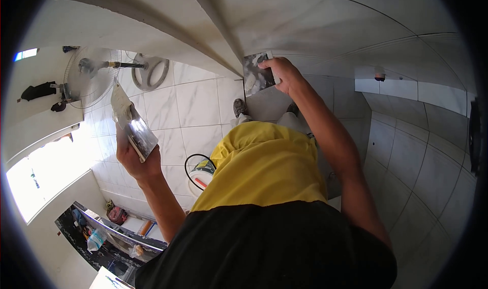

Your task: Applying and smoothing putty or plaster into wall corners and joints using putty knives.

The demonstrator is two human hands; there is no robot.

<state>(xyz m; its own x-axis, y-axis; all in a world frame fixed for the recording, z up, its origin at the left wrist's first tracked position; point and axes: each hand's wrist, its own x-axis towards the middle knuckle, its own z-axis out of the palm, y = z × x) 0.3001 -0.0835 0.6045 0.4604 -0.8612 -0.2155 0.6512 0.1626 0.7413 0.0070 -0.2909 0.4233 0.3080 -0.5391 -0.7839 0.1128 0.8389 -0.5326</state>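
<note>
My right hand [284, 74] is closed on the pale handle of a plastering trowel [253, 82]. Grey-white smears cover its flat rectangular blade, which is at the wall, close to the bottom of a vertical wall edge [223, 32]; whether the blade touches the wall is hard to tell. Off to the left, my left hand [136, 156] grips a second trowel [140, 132], tilted upward, with a shiny metal blade. Whitish putty [121, 105] clings along its upper end. The fingers partly hide this trowel's handle.
A bucket [199, 181] with a black handle stands on the tiled floor [195, 108] by my left side. Farther left is a pedestal fan [94, 78] with a round base. A dark shelf [96, 238] with mixed items is at lower left. Tiled wall [406, 152] rises on the right.
</note>
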